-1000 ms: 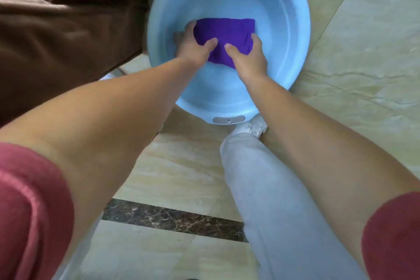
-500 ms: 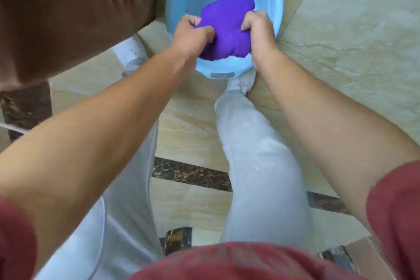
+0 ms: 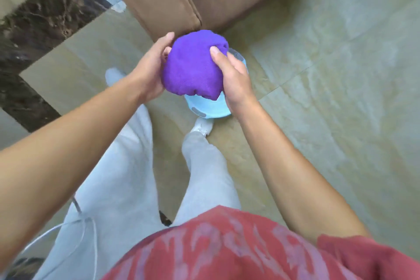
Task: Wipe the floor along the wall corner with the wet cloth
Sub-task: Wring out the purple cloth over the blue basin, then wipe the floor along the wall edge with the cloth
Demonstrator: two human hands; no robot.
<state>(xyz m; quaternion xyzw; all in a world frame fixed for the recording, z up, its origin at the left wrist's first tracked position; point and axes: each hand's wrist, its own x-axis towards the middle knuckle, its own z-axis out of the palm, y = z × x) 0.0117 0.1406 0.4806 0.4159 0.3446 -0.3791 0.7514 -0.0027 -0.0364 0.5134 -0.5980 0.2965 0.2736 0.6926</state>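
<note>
Cloth bunched in both hands above the basin; no wiping yet.

The step looks like wringing or gathering the wet cloth [image 3: 193, 68], which sits balled up between the left hand [image 3: 151, 70] and right hand [image 3: 231, 75], above the blue basin [image 3: 211, 109] on the floor [image 3: 329, 75]. The left palm cups its side; the right hand's fingers curl over the top, thumb pressed in. Both hands are closed on it, though blur hides how tightly. Next, I judge, it must be carried down to the floor edge along the wall; no wall corner is clearly in view.
</note>
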